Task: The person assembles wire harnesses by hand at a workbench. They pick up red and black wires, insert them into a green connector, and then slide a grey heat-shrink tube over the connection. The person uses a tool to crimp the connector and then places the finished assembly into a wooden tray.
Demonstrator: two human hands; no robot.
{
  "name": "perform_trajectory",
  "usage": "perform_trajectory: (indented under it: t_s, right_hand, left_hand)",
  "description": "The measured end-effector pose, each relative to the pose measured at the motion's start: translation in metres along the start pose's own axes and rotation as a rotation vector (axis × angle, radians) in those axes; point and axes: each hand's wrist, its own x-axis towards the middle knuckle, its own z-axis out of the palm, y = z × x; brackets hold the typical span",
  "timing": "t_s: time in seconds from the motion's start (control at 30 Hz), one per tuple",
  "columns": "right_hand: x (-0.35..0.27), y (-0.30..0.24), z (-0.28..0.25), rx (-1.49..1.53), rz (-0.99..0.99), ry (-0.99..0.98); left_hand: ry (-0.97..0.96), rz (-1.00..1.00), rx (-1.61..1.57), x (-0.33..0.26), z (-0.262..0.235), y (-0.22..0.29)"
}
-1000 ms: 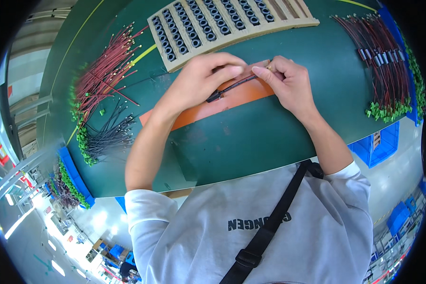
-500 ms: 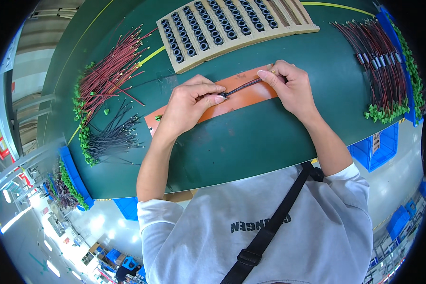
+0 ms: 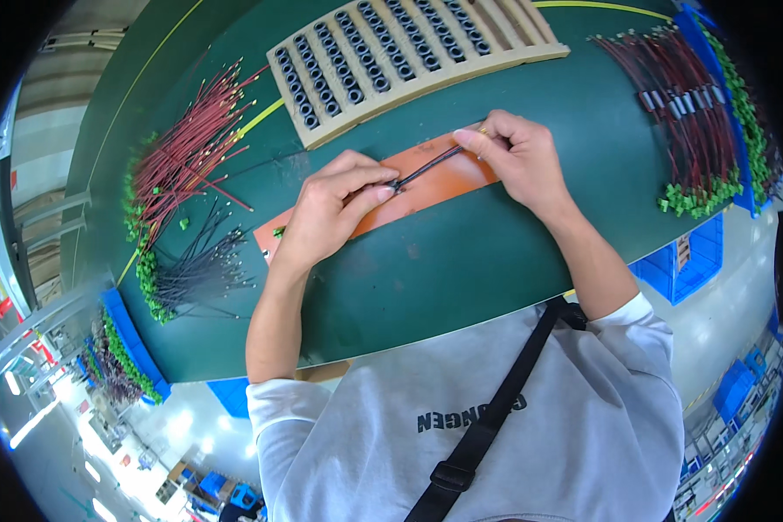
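Left hand (image 3: 335, 209) and right hand (image 3: 518, 157) each pinch one end of a thin black wire (image 3: 426, 168), held stretched just above an orange strip (image 3: 391, 196) on the green table (image 3: 461, 261), near a slotted beige tray (image 3: 409, 56).

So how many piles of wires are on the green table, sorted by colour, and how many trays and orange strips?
Red wire piles: 2, one at the left, one at the right
Black wire piles: 1
Beige trays with holes: 1
Orange strips: 1
Black wires held between the left hand and right hand: 1
Total: 6
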Motion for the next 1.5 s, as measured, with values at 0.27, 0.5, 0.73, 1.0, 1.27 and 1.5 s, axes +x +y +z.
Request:
perform_trajectory:
  t_s: [0.27, 0.5, 0.73, 1.0, 1.27, 1.5]
  right_hand:
    - [0.002, -0.011, -0.002, 0.033, 0.088, -0.039]
    - [0.000, -0.009, -0.001, 0.049, 0.051, -0.044]
    - [-0.001, -0.027, 0.003, 0.112, -0.002, -0.052]
    - [-0.001, -0.030, 0.008, 0.615, 0.202, -0.214]
    - [-0.002, -0.037, 0.012, 0.392, 0.201, -0.085]
    - [-0.002, -0.031, 0.013, 0.451, 0.262, -0.082]
  left_hand:
    - [0.012, -0.054, -0.055, -0.007, 0.006, 0.003]
    - [0.068, -0.028, -0.113, -0.012, 0.006, 0.008]
    - [-0.012, -0.181, -0.370, -0.021, 0.002, 0.002]
    - [0.011, -0.134, -0.588, -0.022, 0.004, -0.003]
    - [0.071, -0.260, -0.517, -0.019, 0.006, -0.002]
    - [0.056, -0.242, -0.308, -0.022, 0.007, -0.002]
